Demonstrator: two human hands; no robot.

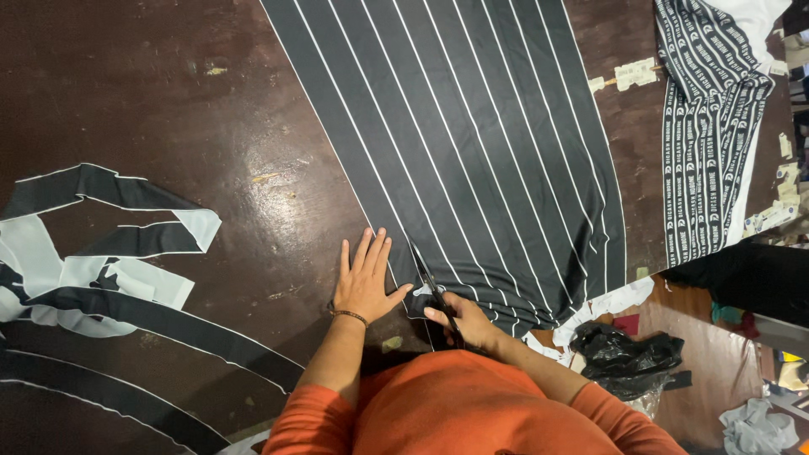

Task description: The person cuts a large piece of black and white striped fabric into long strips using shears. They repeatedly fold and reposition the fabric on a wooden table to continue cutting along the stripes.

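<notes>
Your left hand [364, 282] lies flat with fingers spread, pressing the near edge of the black striped cloth [472, 143], which stretches away from both hands across the dark table [168, 109]. Just beside it, your right hand [466, 320] is closed around the scissors [431, 282], whose blades point into the cloth between your hands. Cut strips [109, 278] lie well off beyond your left hand.

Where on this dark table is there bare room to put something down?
The widest bare patch of the table lies at upper left, between the striped fabric and the cut strips. A narrower patch lies between the striped fabric and the printed fabric. It is crowded near the left hand, right hand and scissors.
</notes>
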